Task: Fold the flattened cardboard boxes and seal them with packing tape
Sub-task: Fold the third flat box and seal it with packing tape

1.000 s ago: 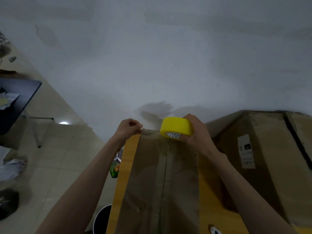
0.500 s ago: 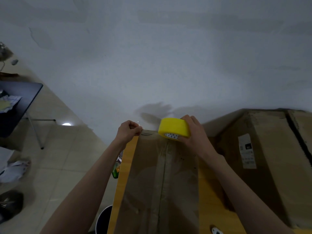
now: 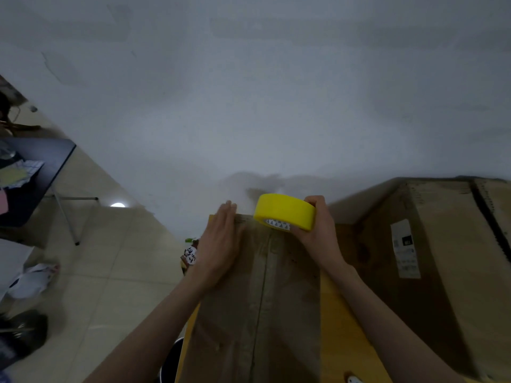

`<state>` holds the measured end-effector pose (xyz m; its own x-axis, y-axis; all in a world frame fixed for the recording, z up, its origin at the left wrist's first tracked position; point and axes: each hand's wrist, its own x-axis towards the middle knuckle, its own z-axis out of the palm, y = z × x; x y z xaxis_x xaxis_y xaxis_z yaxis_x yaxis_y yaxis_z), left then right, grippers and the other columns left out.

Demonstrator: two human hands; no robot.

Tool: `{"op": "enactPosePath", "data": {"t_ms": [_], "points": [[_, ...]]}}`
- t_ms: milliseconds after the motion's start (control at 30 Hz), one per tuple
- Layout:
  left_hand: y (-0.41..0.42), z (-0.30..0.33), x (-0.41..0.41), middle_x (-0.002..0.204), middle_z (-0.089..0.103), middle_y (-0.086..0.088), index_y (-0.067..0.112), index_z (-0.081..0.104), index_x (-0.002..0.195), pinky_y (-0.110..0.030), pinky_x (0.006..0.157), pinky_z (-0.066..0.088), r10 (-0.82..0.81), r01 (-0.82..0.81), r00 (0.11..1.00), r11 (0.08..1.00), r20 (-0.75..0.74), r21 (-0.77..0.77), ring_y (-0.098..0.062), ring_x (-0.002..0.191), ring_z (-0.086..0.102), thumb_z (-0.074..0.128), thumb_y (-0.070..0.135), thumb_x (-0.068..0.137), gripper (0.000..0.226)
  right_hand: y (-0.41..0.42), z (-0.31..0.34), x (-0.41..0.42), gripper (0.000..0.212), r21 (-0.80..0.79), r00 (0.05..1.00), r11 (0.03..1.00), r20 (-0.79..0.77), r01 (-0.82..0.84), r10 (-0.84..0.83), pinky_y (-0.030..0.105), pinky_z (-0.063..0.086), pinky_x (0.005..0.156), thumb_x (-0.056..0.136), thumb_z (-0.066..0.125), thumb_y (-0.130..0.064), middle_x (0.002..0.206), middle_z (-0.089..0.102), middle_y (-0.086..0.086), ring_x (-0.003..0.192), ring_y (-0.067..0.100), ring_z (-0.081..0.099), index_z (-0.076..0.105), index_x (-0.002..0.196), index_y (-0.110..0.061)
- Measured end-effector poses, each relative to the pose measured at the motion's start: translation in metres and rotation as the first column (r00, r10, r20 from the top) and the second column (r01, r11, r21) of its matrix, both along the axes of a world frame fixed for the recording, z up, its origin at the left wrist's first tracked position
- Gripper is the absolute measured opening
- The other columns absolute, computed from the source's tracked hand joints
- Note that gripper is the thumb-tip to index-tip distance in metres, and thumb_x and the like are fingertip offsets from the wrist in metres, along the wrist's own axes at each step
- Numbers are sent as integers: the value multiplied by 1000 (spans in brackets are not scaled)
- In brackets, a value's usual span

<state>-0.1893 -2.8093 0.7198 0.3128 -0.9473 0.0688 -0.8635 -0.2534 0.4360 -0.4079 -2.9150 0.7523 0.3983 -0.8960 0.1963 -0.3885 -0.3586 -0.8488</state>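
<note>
A brown cardboard box (image 3: pixel 276 313) lies in front of me on a yellow table (image 3: pixel 345 327), with a taped seam running down its middle. My right hand (image 3: pixel 320 239) grips a yellow roll of packing tape (image 3: pixel 284 211) at the far end of that seam. My left hand (image 3: pixel 221 244) lies flat on the box's far left corner, fingers straight and pressing down.
A large cardboard box (image 3: pixel 442 258) with a white label stands to the right, against the grey wall. Left of the table, on the tiled floor, are a black folding table (image 3: pixel 36 172), crumpled paper (image 3: pixel 36 277) and a dark bag (image 3: pixel 22 335). A bottle (image 3: pixel 190 252) shows beside the table edge.
My left hand has opened from a pinch at the box's far corner and now lies flat on the cardboard. The tape roll stays at the seam's far end.
</note>
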Motion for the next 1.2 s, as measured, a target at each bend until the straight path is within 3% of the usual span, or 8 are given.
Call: {"op": "enactPosePath", "data": {"t_ms": [67,133,300,400,567,800,1067,1200], "points": [[8,-12,-11,167,2,-5,10,10,159,-31,124,9,-76,71,995,995,71,66,-18,154,1,27,51,104,71,3,-3,2,54,37,998,999,56,26,-28,16,39,69,73,81,-12,101,50,-8,89,3,49,44,111,-23],[10,-17,-13,167,-11,-2,12,-1,159,-30,124,1,-97,87,988,992,118,91,-14,153,-11,16,59,102,76,5,-7,3,56,74,994,996,96,41,-48,15,40,69,73,82,-8,102,50,-15,93,-3,51,44,111,-23],[11,-17,-16,167,-12,-1,14,-4,159,-30,124,0,-102,89,986,991,129,103,-11,152,-13,10,68,98,84,3,-6,0,42,137,996,990,86,27,-39,34,44,65,78,78,-6,96,57,-2,87,6,55,50,107,-19],[11,-17,-18,167,-13,-1,13,-3,159,-30,124,1,-85,70,988,991,128,116,-12,153,-12,9,70,96,86,-8,11,-1,36,51,998,999,63,7,-10,28,40,63,74,72,-6,93,58,1,81,6,52,52,102,-16],[13,-17,-21,166,-14,-1,14,-3,159,-29,123,-1,-76,60,988,991,136,118,-13,153,-12,10,70,96,86,-27,27,-21,45,-118,995,993,-92,17,-28,28,35,80,72,74,-4,112,58,8,102,15,47,56,113,-10],[14,-15,-21,166,-17,1,19,-4,160,-37,125,0,-69,46,985,989,159,140,-14,152,-15,8,70,96,83,-31,23,-17,47,-158,972,984,-231,-85,47,32,34,77,76,72,-7,113,49,8,105,23,42,53,118,-17],[-3,-14,-40,166,-16,2,18,-4,159,-35,125,-5,-104,79,979,987,175,143,-11,151,-20,-1,72,94,85,-29,12,-35,56,-39,1000,999,-18,-27,26,15,38,82,71,68,-15,119,49,3,108,13,47,47,123,-14],[-10,-14,-44,166,-13,6,21,-5,160,-35,124,-5,-128,107,979,985,158,138,-11,152,-17,5,72,95,82,-23,-2,-37,50,183,996,983,85,9,-25,27,51,77,85,73,-7,116,52,3,104,18,54,42,122,-20]]}}
